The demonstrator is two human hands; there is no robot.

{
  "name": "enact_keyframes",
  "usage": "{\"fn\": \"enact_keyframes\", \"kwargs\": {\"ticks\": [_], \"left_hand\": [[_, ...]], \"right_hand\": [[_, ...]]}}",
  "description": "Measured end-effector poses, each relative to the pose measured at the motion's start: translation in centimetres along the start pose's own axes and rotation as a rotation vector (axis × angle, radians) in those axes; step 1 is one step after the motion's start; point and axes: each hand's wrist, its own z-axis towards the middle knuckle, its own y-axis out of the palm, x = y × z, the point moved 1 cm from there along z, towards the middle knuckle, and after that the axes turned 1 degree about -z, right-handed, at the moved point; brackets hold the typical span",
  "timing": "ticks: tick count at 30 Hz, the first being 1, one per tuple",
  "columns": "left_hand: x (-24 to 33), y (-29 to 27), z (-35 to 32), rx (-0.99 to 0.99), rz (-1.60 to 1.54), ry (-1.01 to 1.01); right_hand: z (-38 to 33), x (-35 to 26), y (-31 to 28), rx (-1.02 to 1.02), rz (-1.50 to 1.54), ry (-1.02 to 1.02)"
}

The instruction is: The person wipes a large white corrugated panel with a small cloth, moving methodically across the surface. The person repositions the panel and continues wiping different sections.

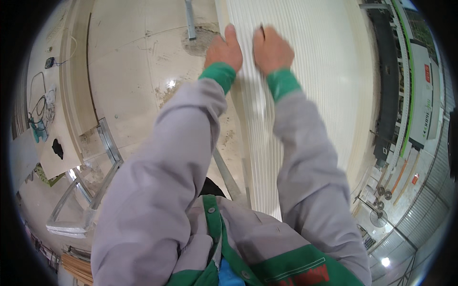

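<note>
A long stack of white ribbed strips or panels (329, 62) runs away from my body, with fine parallel lines along its top. My left hand (223, 51) is over its left edge, thumb stretched forward and the other fingers curled out of sight. What those fingers hold, if anything, is hidden. Just to the right, above the ribbed surface, my right hand (273, 51) is closed in a fist. A small dark bit shows at its fingertips, too blurred to name. Between my forearms lies a glossy, lighter stretch of the strips.
Left of the stack is a pale stained floor (129, 62), with a metal leg (191, 21) near my left hand. Further left stand a metal frame (107, 143) and a long pale bench (71, 86) with cables. A long grey and green machine (420, 95) lines the right.
</note>
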Motion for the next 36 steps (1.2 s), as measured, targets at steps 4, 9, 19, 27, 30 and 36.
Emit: {"fn": "enact_keyframes", "kwargs": {"ticks": [4, 9, 19, 27, 30, 36], "left_hand": [[0.0, 0.0, 0.0, -0.002, 0.123, 0.032], [0.1, 0.4, -0.1, 0.044, 0.162, 0.060], [-0.8, 1.2, 1.3, 0.088, 0.011, 0.086], [-1.3, 1.2, 2.9, -0.091, 0.255, 0.214], [-2.0, 1.6, 4.4, -0.264, 0.568, 0.315], [-1.2, 0.7, 3.3, -0.228, 0.628, 0.523]], "right_hand": [[-22.7, 5.5, -3.4, -0.022, 0.038, -0.008], [-49.5, 9.3, -10.7, -0.131, 0.032, 0.131], [-24.4, 6.4, -2.6, -0.025, -0.017, 0.037], [-6.7, 1.1, -1.8, 0.032, 0.064, 0.022], [-18.1, 4.2, -2.8, 0.150, 0.117, -0.051], [-45.5, 9.0, -9.3, -0.108, 0.066, 0.155]]}}
